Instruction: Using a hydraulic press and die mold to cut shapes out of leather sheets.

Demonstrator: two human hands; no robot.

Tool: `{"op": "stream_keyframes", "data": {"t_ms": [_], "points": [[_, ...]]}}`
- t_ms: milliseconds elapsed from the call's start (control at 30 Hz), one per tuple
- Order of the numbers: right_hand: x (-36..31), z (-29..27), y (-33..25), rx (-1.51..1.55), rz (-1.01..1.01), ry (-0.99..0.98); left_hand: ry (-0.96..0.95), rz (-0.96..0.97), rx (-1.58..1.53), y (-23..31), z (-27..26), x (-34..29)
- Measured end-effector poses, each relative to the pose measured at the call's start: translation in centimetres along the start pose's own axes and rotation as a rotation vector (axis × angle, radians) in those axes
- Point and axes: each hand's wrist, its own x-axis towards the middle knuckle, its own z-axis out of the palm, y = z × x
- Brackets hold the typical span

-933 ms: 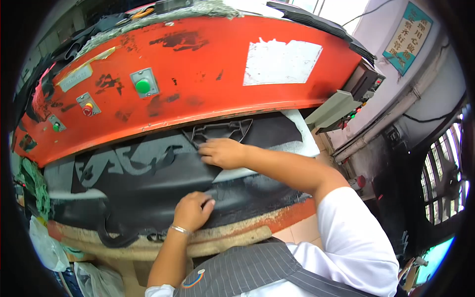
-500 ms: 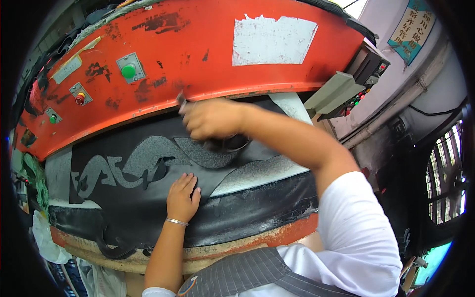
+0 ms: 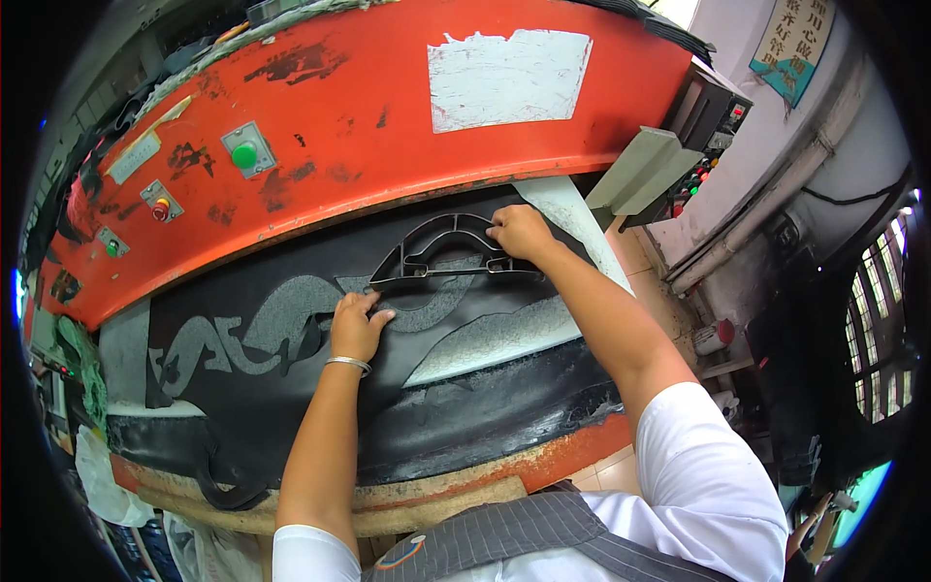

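A black leather-like sheet (image 3: 228, 262) lies over the pale cutting bed (image 3: 499, 344), with curved holes showing grey through it. A curved, crescent-shaped metal cutting die (image 3: 448, 233) stands on the sheet, partly over the rightmost curved hole. My right hand (image 3: 522, 233) grips the die's right end with bent fingers. My left hand (image 3: 357, 325) rests on the sheet, fingers stretched and thumb apart, its fingertips beside the die's pointed left end. Whether they touch the die I cannot tell.
The orange press beam (image 3: 359, 126) spans the far side, with a green button (image 3: 243, 155) and a red button (image 3: 161, 208). A control box (image 3: 706, 116) stands at the right end. A black padded front edge (image 3: 475, 422) runs along the bed, with a dark loop (image 3: 228, 495) hanging at left.
My right hand has moved right and the die, blurred before, now stands on the sheet. My left hand stays close to its place, thumb and fingers shifted slightly up toward the die's tip.
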Motion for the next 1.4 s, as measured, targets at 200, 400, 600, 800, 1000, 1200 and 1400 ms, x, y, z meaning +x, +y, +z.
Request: {"op": "stream_keyframes", "data": {"t_ms": [200,400,600,800,1000,1200,1400], "points": [[-0.1,1.8,2.7,0.053,0.102,-0.016,0.090,-0.106,-0.029,0.8,0.9,0.9],[-1.3,-0.1,2.3,0.472,0.142,-0.023,0.070,-0.101,0.076,0.4,-0.2,1.4],[-8.4,-0.1,6.4,0.119,-0.206,0.000,0.096,-0.129,-0.049,1.6,-0.3,2.1],[-8.6,0.0,5.3,0.112,-0.180,0.098,0.117,-0.122,-0.094,1.4,-0.2,2.0],[-8.7,0.7,5.7,0.139,-0.149,0.101,0.123,-0.142,-0.144,1.3,0.5,2.0],[-8.5,0.1,5.7,0.096,-0.182,0.127,0.115,-0.149,-0.091,1.6,0.1,2.2],[-8.8,0.1,5.8,0.072,-0.211,0.149,0.123,-0.128,-0.079,1.9,0.0,2.0]]}}
